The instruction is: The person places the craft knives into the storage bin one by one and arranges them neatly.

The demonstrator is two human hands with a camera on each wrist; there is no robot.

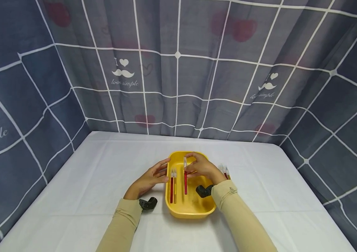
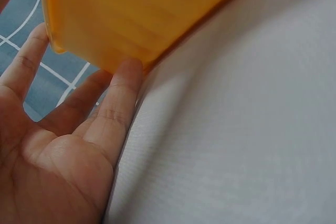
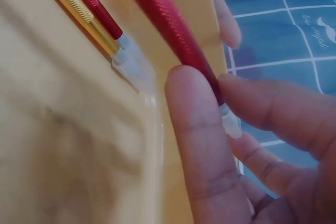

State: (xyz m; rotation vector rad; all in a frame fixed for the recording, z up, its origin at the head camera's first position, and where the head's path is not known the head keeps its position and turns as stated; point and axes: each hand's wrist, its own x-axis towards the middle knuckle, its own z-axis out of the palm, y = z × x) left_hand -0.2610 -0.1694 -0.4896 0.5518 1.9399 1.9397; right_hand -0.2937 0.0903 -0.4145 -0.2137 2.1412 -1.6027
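A yellow plastic tray [image 1: 191, 214] stands lengthwise on the white-covered table. My left hand [image 1: 148, 180] is at its left side; the left wrist view has extended fingers touching the yellow wall [image 2: 126, 14] near a lower corner. Over the tray, my right hand [image 1: 205, 168] pinches a red craft knife [image 1: 185, 183] between thumb and finger, close to its translucent cap. This knife has a knurled metal handle [image 3: 163, 14] in the right wrist view. Inside the tray, along its left wall, a capped red craft knife [image 1: 171, 190] and a gold one [image 1: 175, 192] lie side by side.
More capped craft knives [image 1: 227, 173] lie on the table right of the tray, partly hidden by my right wrist. White cloth [image 1: 102, 168] covers the table. Grey-blue checked curtains [image 1: 178, 87] hang behind it and on both sides.
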